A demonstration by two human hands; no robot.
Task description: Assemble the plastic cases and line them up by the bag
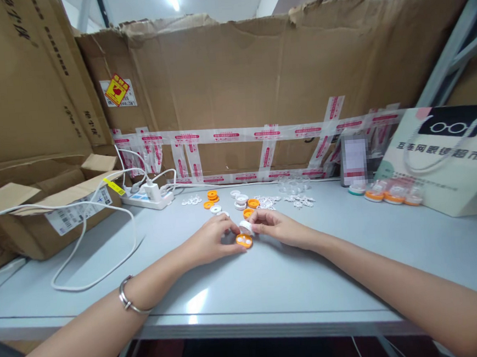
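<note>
My left hand (215,239) grips a small orange round cap (245,245) at its left edge between thumb and fingers. White pieces show inside the cap, too small to make out. Just above it, a white round cap (245,225) is tilted in the pinched fingers of my right hand (281,229). Behind the hands are loose white caps (240,199) and orange caps (212,195), some of them stacked. Small white parts (268,202) lie in a pile to the right of these, with more white parts (300,201) and clear plastic pieces (294,183) beyond.
A power strip (147,198) with looping white cables (133,247) and an open carton (43,216) are at left. Clear-topped round containers (394,192), a phone (355,161) and a paper bag (444,173) stand at right. Large cardboard (222,80) walls the back of the table (304,283).
</note>
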